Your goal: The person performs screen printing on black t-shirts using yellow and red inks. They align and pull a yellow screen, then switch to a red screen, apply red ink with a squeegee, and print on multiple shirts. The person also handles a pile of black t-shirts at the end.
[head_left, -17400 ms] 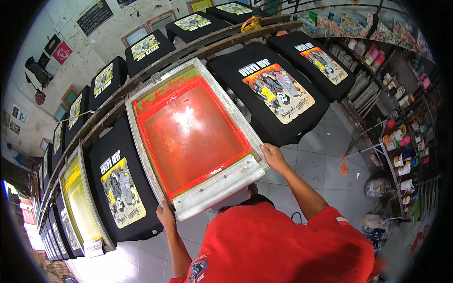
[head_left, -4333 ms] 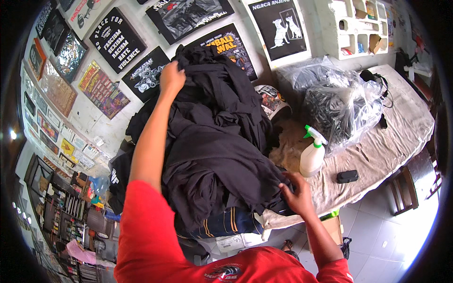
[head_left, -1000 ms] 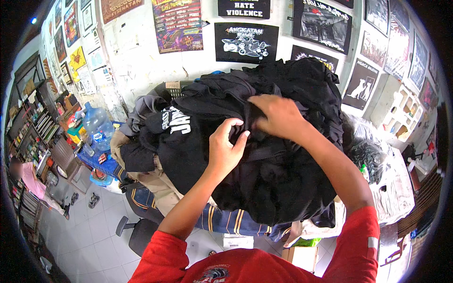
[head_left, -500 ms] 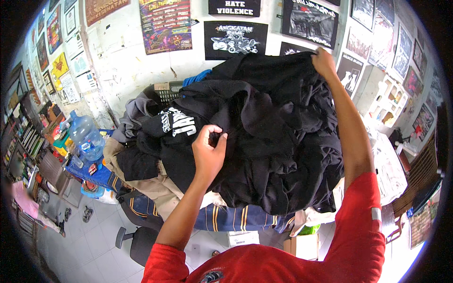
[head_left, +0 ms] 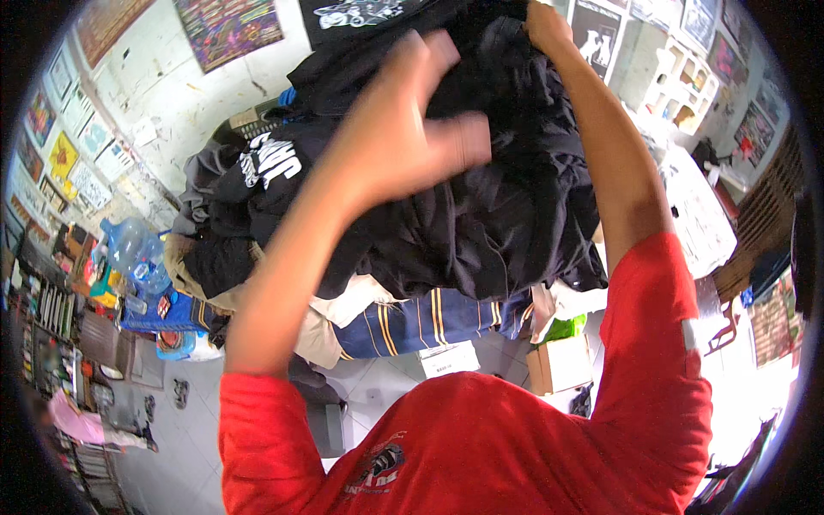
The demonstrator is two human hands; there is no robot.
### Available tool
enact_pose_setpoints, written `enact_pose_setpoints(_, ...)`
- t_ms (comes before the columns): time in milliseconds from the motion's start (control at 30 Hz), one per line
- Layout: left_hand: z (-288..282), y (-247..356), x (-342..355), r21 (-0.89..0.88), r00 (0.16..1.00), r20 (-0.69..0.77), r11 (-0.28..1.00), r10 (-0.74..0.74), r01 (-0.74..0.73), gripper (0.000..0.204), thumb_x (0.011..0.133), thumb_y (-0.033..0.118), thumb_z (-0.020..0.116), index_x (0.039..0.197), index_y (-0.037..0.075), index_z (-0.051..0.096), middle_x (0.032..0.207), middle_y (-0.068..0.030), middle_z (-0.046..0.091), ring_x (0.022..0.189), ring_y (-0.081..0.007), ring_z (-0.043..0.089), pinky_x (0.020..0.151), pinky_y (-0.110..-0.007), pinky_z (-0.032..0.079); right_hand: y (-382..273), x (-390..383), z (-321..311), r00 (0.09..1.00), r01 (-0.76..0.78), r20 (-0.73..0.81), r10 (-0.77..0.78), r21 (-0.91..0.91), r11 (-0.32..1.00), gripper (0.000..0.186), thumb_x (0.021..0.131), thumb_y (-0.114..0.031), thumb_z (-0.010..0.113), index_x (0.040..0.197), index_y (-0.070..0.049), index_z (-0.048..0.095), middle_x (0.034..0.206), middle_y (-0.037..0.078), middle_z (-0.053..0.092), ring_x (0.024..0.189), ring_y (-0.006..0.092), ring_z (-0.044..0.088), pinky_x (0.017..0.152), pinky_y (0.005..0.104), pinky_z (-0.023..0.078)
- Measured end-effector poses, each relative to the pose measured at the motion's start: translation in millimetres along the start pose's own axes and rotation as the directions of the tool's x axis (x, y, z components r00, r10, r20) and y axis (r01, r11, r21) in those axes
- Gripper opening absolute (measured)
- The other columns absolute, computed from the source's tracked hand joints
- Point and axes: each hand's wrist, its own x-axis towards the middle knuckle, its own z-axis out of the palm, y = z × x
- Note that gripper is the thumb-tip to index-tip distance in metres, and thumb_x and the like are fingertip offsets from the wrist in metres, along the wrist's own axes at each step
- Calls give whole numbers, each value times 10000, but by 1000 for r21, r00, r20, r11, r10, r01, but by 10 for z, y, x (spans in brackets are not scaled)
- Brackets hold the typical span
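Observation:
A heap of black clothes (head_left: 455, 236) fills the middle of the view. At its top right, my right hand (head_left: 549, 30) is closed on a black garment (head_left: 506, 69) and holds it up by the edge. The garment's kind cannot be made out. My left hand (head_left: 390, 129) is over the heap, smeared by motion, with its thumb and fingers spread and nothing in them. Left of that wrist lies a black garment with white lettering (head_left: 276, 161). My left hand and forearm hide part of the heap.
Beneath the heap hangs a dark blue striped cloth (head_left: 403, 326). A large water bottle (head_left: 133, 249) stands on a blue table at left. A cardboard box (head_left: 562, 365) is on the floor below. Posters (head_left: 227, 30) cover the wall behind. A person in pink (head_left: 73, 416) is far left.
My left hand has risen off the clothes and its fingers have spread. My right hand still grips the raised black garment. The view has tipped downward.

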Motion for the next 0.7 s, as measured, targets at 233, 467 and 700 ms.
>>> enact_pose_setpoints(233,418,-23,-1624,594,922,336,803,-192,-49,636,616,162,800,1211,149,576,1382,-139,477,1309,-327,428,1042,-550,357,-739,-637,-540,839,279,492,-232,-22,960,539,825,-230,632,1283,5,471,1224,245,569,1073,409,580,917,485,475)
enact_pose_setpoints(467,-329,-917,-974,-64,873,-357,942,-331,331,244,743,-61,639,978,-3,614,905,-76,669,872,-148,609,789,-308,485,-753,-1838,-1758,791,504,134,-597,412,759,740,798,-346,698,1418,-83,389,1409,218,437,1305,361,427,1071,430,377)
enact_pose_setpoints(700,-591,-708,79,308,951,-3,904,-310,296,193,751,-115,597,918,-19,612,860,-42,656,828,-107,561,768,-261,461,-576,-2822,-1427,567,680,138,-812,478,555,494,638,-183,714,1110,-78,608,1106,102,611,1128,266,558,1056,440,382)
